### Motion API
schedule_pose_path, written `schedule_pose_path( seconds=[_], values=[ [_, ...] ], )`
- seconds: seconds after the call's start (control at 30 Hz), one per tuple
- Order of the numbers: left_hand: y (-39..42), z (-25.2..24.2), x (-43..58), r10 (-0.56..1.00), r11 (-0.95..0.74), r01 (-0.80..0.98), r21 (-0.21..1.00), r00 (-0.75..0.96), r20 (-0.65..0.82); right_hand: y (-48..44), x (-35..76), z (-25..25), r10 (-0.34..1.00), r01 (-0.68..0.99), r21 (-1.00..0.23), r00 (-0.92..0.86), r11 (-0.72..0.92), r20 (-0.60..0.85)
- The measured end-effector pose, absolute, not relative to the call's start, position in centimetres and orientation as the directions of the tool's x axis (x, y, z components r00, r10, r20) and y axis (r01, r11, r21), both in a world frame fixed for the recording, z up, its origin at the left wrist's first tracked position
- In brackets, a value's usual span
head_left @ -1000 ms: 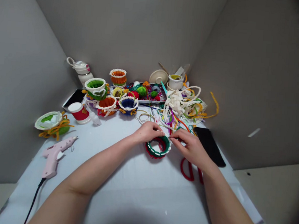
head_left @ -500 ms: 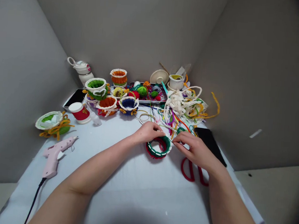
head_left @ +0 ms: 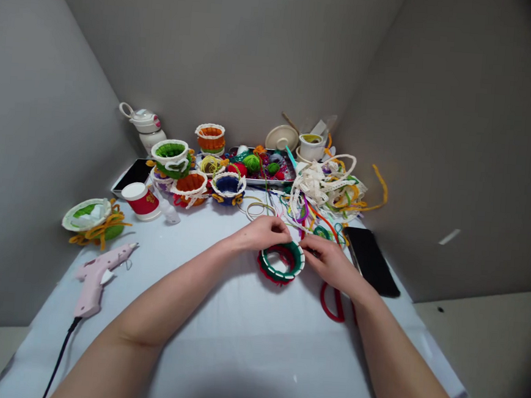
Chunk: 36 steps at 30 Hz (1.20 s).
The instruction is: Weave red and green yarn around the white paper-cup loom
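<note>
A round woven basket (head_left: 295, 261), green inside with a white-dashed rim and red around its base, stands at the middle of the white-covered table. My left hand (head_left: 265, 233) pinches the basket's rim at its upper left. At its upper right, the closed fingers of my right hand (head_left: 327, 259) are close against the rim; what they hold, if anything, is too small to make out. Red-handled scissors (head_left: 337, 309) lie partly under my right forearm.
A pink glue gun (head_left: 96, 277) and a green-white basket (head_left: 87, 215) lie at left. Small woven baskets (head_left: 190, 187), a bottle (head_left: 149, 128) and a yarn tray (head_left: 267, 182) stand behind. Tangled lace (head_left: 317, 184) and a black phone (head_left: 371, 262) are at right.
My right hand has moved left, closer against the basket's rim, uncovering more of the phone. My left hand stays at the rim.
</note>
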State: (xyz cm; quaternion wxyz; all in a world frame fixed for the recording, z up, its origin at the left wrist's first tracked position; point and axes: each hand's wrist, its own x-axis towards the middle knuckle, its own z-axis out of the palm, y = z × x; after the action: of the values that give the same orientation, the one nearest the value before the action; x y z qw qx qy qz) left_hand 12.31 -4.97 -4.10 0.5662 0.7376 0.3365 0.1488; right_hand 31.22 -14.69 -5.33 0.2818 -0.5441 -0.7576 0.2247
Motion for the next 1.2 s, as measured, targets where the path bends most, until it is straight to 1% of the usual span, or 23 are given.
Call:
schedule_pose_path(
  seconds=[0.1, 0.17, 0.27, 0.4, 0.57, 0.9, 1.03, 1.2],
  values=[
    [-5.4, -3.9, 12.6, 0.639, -0.150, 0.278, 0.949, 0.759, -0.122, -14.6, 31.1, -5.5, 0.951, 0.689, -0.655, -0.246, 0.309, 0.189],
    [-5.6, -3.9, 12.7, 0.649, -0.148, 0.301, 0.942, 0.748, -0.137, -14.6, 31.1, -5.5, 0.950, 0.689, -0.655, -0.249, 0.309, 0.186],
    [-5.7, -4.1, 12.8, 0.692, -0.095, 0.330, 0.939, 0.700, -0.176, -14.8, 31.2, -5.1, 0.949, 0.702, -0.639, -0.260, 0.314, 0.180],
    [-5.8, -4.2, 12.9, 0.732, -0.041, 0.332, 0.942, 0.652, -0.198, -15.4, 31.8, -4.1, 0.940, 0.743, -0.578, -0.287, 0.339, 0.183],
    [-5.8, -4.2, 12.9, 0.739, -0.072, 0.358, 0.931, 0.646, -0.191, -16.2, 32.3, -2.7, 0.933, 0.764, -0.535, -0.301, 0.359, 0.196],
    [-5.8, -4.1, 12.9, 0.751, -0.112, 0.403, 0.908, 0.633, -0.188, -16.8, 31.3, -1.9, 0.915, 0.744, -0.537, -0.273, 0.397, 0.298],
    [-5.8, -4.1, 12.9, 0.753, -0.140, 0.407, 0.903, 0.636, -0.170, -16.8, 30.9, -2.1, 0.908, 0.754, -0.508, -0.321, 0.418, 0.271],
    [-5.9, -4.0, 12.9, 0.751, -0.128, 0.409, 0.904, 0.636, -0.181, -17.0, 31.4, -1.9, 0.902, 0.751, -0.500, -0.352, 0.431, 0.250]
  ],
)
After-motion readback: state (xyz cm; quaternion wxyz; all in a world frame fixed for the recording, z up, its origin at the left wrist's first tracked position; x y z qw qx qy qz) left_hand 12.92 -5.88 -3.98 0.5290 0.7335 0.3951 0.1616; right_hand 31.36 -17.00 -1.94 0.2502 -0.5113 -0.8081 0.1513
